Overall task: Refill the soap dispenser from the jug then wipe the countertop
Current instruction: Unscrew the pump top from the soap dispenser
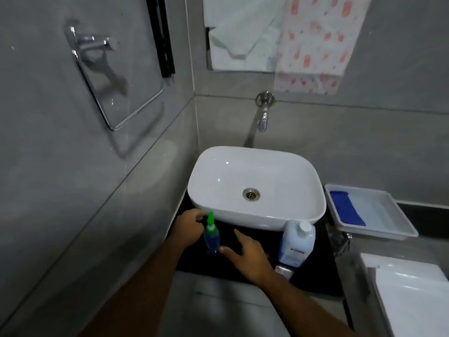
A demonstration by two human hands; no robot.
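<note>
From the head view, the left hand sat at the dispenser's green top, its fingers curled toward the nozzle; whether they actually pinched it could not be told, since the bottle hid the fingertips. The dispenser, a small blue bottle, stood upright on the black counter, just right of that hand and directly between the two hands. The right hand lay spread and relaxed, holding nothing, its thumb tip touching or all but touching the base of the dispenser, its forefinger pointing up toward the basin. The jug, pale blue with a white cap, stood upright just right of the right hand, against the basin's front rim. A small silvery object lay at the jug's foot, beside the right wrist. The white basin rose just beyond both hands, with the wall tap above it. Further right of the jug, a grey tray held a blue cloth. Towels hung on the far wall.
</note>
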